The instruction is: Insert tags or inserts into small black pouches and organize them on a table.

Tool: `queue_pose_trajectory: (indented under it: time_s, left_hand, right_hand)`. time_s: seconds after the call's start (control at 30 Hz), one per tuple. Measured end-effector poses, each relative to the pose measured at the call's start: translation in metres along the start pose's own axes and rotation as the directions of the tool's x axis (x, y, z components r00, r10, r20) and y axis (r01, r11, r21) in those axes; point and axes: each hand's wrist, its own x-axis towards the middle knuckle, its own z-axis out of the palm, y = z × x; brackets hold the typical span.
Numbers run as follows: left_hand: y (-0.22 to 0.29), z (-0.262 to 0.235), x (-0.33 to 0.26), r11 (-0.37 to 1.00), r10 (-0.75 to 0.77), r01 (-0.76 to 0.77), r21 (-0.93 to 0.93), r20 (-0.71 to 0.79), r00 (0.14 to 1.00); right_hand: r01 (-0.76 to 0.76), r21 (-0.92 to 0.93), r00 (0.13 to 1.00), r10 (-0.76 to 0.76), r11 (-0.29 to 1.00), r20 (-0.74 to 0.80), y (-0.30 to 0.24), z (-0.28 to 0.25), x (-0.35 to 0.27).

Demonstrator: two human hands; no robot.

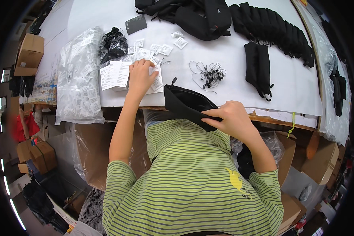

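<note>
My right hand grips the rim of a black fabric pouch, with the thumb and fingers pinching its right end. The pouch's zipped mouth gapes, and a zipper pull stands up at its left end. It is held at the table's front edge. My left hand rests over a stack of white printed cards, its fingers bent and its thumb apart from them. Small white packets lie scattered just beyond that hand. Whether its fingertips touch a card or a packet cannot be made out.
A clear bag of white packets and a bundle of black cords lie left. Tangled thin black cords lie mid-table. Beyond are black backpacks, a black pouch and a row of black pouches.
</note>
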Motion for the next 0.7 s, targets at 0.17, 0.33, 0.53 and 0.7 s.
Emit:
queue_pose_trajectory:
  time_s: [0.17,0.33,0.53,0.7]
  left_hand:
    - [0.012,-0.014,0.007,0.977,-0.085,0.056,-0.205,-0.133,0.988]
    - [0.091,-0.07,-0.008,0.797,0.158,-0.216,-0.564,-0.152,0.976]
    - [0.088,-0.063,-0.022,0.832,0.133,-0.204,-0.516,-0.171,0.976]
    - [0.084,-0.018,-0.064,-0.564,-0.153,0.286,-0.775,0.438,0.886]
  right_hand:
    - [0.017,-0.012,0.997,-0.018,1.0,-0.069,0.004,0.003,0.0]
    - [0.031,-0.18,0.996,-0.046,0.983,-0.077,0.005,-0.002,0.008]
    - [-0.002,-0.081,0.968,-0.018,0.997,-0.249,-0.001,-0.012,0.014]
    - [-0.013,0.182,0.934,0.076,0.983,-0.348,-0.01,-0.007,0.02]
